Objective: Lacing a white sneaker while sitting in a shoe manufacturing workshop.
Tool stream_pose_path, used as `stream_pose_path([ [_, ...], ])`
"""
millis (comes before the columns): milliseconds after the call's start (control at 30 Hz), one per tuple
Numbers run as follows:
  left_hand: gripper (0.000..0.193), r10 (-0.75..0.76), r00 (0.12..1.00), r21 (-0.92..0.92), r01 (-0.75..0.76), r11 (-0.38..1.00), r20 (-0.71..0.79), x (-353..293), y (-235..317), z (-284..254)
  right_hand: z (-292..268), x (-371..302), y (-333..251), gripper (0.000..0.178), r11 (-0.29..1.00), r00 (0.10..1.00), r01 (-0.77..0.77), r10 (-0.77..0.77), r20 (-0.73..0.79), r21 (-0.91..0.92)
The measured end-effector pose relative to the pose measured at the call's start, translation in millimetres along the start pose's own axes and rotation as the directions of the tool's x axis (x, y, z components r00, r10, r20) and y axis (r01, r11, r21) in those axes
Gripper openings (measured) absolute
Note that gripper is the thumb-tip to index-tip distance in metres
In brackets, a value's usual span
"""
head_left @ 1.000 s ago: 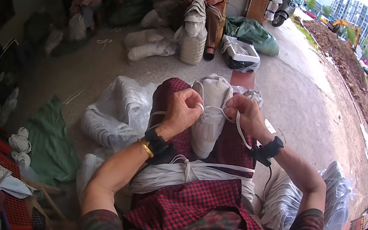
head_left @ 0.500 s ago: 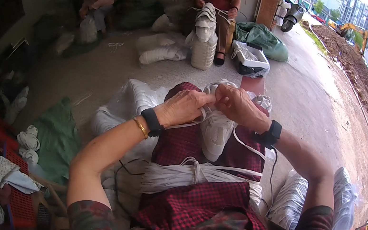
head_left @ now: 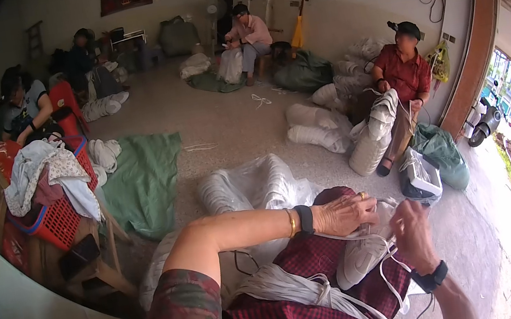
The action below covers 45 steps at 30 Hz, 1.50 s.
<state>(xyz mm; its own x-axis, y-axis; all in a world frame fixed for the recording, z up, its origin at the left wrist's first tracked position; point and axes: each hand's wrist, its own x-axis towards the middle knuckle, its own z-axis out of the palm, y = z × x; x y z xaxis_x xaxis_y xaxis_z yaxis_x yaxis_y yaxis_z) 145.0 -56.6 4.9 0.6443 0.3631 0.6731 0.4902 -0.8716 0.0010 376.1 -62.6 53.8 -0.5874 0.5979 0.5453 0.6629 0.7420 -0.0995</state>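
Note:
A white shoe upper [head_left: 357,259] rests between my knees on a red-and-black checked apron [head_left: 314,254]. My left hand [head_left: 345,213] lies over its far end, fingers closed on a white shoelace that trails back under the wrist. My right hand [head_left: 413,236] is raised just right of the shoe, fingers curled in a pinch on a lace [head_left: 387,252] that runs from the upper. Its fingertips are partly hidden. Across my lap lies a tied bundle of white shoelaces [head_left: 282,287], some strands hanging to the right.
Plastic-wrapped stacks of white uppers [head_left: 249,184] stand beyond my knees. At left are a red basket [head_left: 55,224] heaped with cloths and a green sheet [head_left: 142,184]. A person in a red shirt [head_left: 403,72] sits at right by a white box [head_left: 420,175]; other people sit farther back.
The view has swung up and left, showing more of the room. My hands, together over the shoe before, are now apart, with the right one drawn off to the right.

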Motion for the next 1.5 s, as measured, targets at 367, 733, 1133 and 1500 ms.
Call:
stream_pose_path([
  [367, 0.025, -0.354, 0.922, -0.661, 0.364, 0.656, 0.157, 88.6, 57.1, 17.8, -64.9, -33.0, 23.4, 0.023, 0.945, 0.969, -0.207, 0.233, -0.076, 0.255],
  [733, 0.027, -0.422, 0.787, -0.72, 0.6, 0.35, 0.451, 88.8, 45.9, -25.8, -77.7, -17.7, 2.3, 0.017, 0.927, 0.971, -0.16, 0.21, -0.114, 0.339],
  [1133, 0.023, -0.444, 0.792, -0.729, 0.585, 0.355, 0.419, 101.9, 48.9, 0.6, -85.4, -26.9, 14.7, 0.015, 0.937, 0.977, -0.148, 0.189, -0.101, 0.318],
  [1500, 0.012, -0.446, 0.853, -0.154, 0.496, 0.855, 0.27, 54.1, 18.5, -21.7, 15.2, -22.9, 49.4, 0.033, 0.87, 0.986, -0.139, 0.167, -0.019, 0.473],
])
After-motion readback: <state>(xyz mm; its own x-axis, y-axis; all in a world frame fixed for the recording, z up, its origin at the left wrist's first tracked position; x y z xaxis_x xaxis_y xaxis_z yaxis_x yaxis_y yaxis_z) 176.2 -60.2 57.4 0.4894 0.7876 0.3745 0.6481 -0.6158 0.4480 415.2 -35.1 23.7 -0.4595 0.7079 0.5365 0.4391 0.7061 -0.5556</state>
